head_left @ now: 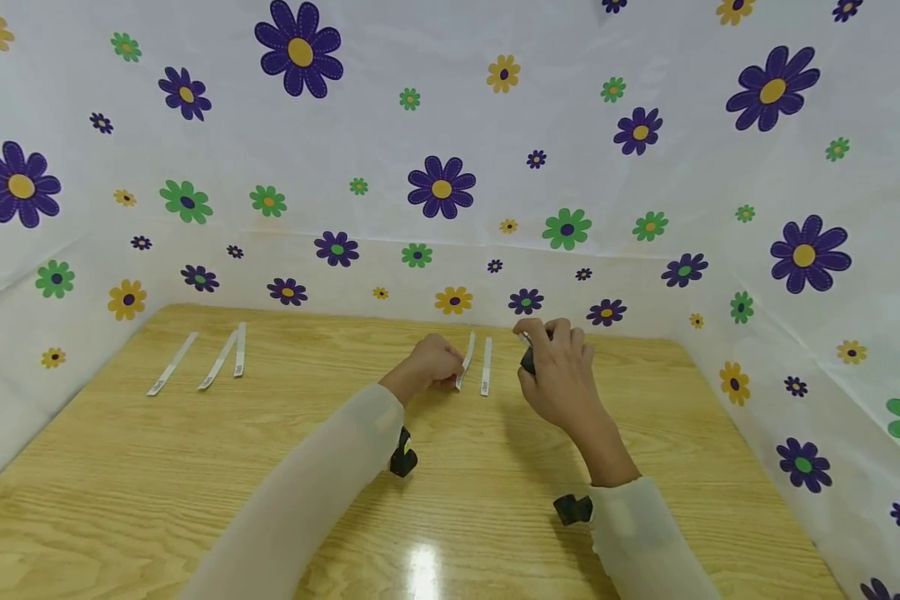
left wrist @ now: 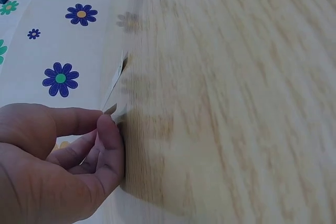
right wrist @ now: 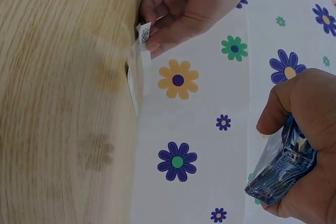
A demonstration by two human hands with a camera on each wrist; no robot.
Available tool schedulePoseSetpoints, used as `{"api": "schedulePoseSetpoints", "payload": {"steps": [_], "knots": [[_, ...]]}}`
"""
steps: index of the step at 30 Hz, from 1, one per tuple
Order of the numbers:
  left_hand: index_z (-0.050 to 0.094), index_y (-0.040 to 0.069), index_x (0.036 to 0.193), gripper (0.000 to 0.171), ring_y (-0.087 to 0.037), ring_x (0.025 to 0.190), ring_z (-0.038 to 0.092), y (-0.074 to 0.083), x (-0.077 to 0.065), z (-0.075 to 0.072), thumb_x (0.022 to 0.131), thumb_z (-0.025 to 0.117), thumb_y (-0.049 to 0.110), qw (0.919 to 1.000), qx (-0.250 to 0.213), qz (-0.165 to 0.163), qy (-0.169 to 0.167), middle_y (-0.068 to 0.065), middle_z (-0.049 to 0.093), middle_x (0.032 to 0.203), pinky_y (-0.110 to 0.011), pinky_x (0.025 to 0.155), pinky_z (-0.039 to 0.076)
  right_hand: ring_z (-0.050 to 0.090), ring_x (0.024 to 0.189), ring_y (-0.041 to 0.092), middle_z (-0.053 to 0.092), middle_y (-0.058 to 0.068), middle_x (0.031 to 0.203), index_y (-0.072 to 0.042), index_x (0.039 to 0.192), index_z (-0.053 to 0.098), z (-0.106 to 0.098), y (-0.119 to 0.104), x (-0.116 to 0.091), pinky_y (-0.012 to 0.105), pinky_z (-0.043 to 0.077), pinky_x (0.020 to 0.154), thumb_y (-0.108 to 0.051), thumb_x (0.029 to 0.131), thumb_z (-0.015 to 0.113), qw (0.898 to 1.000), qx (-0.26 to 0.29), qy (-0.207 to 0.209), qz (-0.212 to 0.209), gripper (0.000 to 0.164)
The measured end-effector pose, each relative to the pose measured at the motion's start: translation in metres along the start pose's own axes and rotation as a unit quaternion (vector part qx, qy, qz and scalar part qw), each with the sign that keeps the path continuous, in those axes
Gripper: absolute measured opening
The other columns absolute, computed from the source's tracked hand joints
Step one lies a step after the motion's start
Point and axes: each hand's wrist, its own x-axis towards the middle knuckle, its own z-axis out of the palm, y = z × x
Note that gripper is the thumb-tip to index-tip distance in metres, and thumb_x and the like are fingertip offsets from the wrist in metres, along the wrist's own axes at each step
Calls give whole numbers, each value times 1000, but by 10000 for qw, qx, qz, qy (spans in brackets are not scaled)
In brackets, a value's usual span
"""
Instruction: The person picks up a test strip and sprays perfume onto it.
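My left hand (head_left: 431,362) pinches the near end of a white paper strip (head_left: 467,357) between thumb and fingertips, low over the table. In the right wrist view, dark printing shows on the end of this pinched strip (right wrist: 145,40). A second white strip (head_left: 486,367) lies just to its right. My right hand (head_left: 562,371) is raised to the right of both strips, gripping a blue glass perfume bottle (right wrist: 281,166). In the head view the index finger curls over the bottle's silver top, and the palm and fingers hide much of the bottle.
Three more white strips lie at the table's left: one apart (head_left: 172,364), a slanted one (head_left: 217,364) and a short upright one (head_left: 240,350), whose far ends meet. White flowered sheeting (head_left: 375,150) stands behind and beside the wooden table (head_left: 307,517).
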Motion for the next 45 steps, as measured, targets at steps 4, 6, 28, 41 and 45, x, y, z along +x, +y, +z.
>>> {"api": "schedulePoseSetpoints", "payload": {"steps": [4, 6, 28, 41, 45], "knots": [[72, -4, 116, 22, -14, 65, 58, 4, 1, 1, 96, 65, -2, 9995, 278, -129, 24, -13, 67, 111, -24, 59, 55, 43, 97, 43, 47, 27, 122, -21, 132, 45, 0, 1, 0, 55, 37, 77, -4, 88, 69, 10000, 2, 9, -7, 53], [72, -5, 115, 20, -13, 64, 58, 6, 0, 1, 96, 65, -2, 9992, 338, -185, 43, -13, 67, 115, -24, 59, 55, 43, 98, 43, 47, 27, 122, -22, 131, 45, 0, 1, 1, 55, 37, 78, -4, 88, 68, 10000, 4, 16, -10, 52], [72, -8, 110, 21, -15, 63, 62, -1, -3, -12, 89, 68, -8, 10000, 52, -12, -21, -16, 69, 106, -27, 60, 58, 43, 98, 43, 47, 26, 122, -22, 131, 46, 2, 2, 0, 56, 37, 80, -4, 88, 70, 10000, 28, -31, -12, 53], [68, -7, 115, 23, -19, 71, 64, -15, -8, -44, 92, 67, -4, 9999, 15, -61, 153, -14, 68, 97, -28, 65, 59, 44, 101, 45, 47, 27, 123, -22, 132, 46, 0, 2, 0, 59, 39, 82, -4, 88, 71, 10000, 29, -68, 36, 54], [68, -7, 117, 25, -19, 75, 63, -22, -12, -62, 92, 67, -2, 9995, 170, -47, 271, -15, 67, 103, -28, 68, 59, 43, 102, 44, 47, 27, 124, -23, 132, 46, 0, 2, -1, 59, 39, 82, -5, 88, 71, 9999, 16, -111, 55, 54]]}}
